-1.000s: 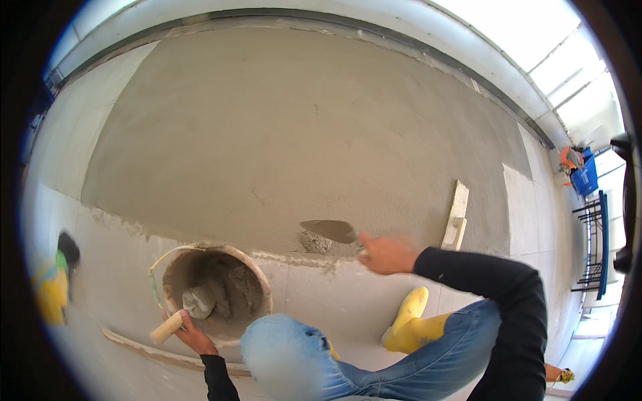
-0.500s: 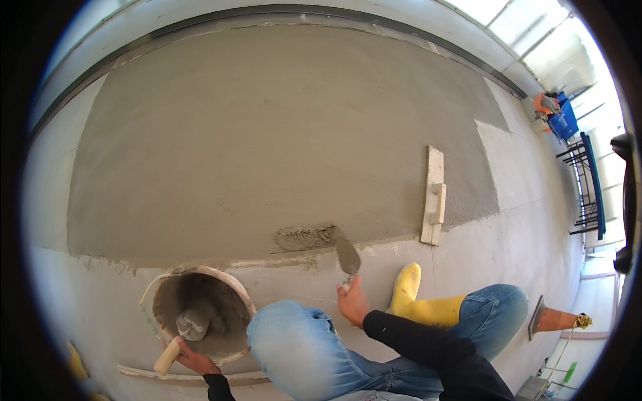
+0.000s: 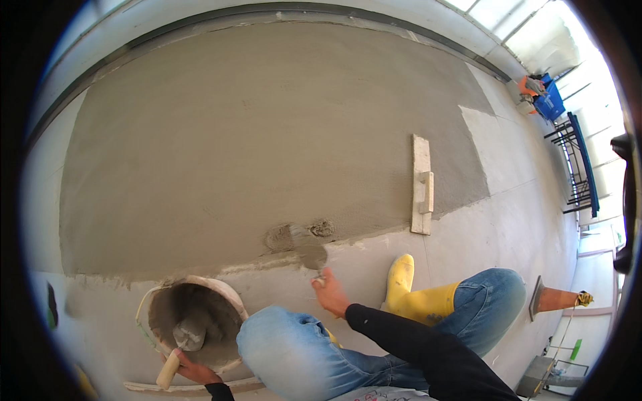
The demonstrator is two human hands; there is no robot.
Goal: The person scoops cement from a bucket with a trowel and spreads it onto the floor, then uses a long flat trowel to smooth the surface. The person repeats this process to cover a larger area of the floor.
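My right hand (image 3: pixel 330 293) grips a small pointing trowel (image 3: pixel 312 256) by its handle. The blade reaches over the near edge of the wet grey mortar layer (image 3: pixel 254 140), between a rough mortar patch and a small mortar lump (image 3: pixel 323 228). At lower left, my left hand (image 3: pixel 195 370) is closed at the near rim of a round bucket (image 3: pixel 234 294), around the wooden handle (image 3: pixel 168 371) of a scoop-like tool. That tool's mortar-coated head (image 3: pixel 190 333) lies inside the bucket. Whether these fingers also hold the rim is hidden.
A long wooden float (image 3: pixel 420 184) lies on the mortar's right part. My yellow boot (image 3: pixel 401 281) stands on the pale floor. At right are an orange cone (image 3: pixel 558 299), a blue crate (image 3: pixel 550 99) and a folded dark rack (image 3: pixel 580 164). A curved strip lies beside the bucket.
My right hand has moved left with the trowel, and its blade has drawn across the mortar heap, parting it. My left hand stays at the bucket. The whole view has shifted slightly.
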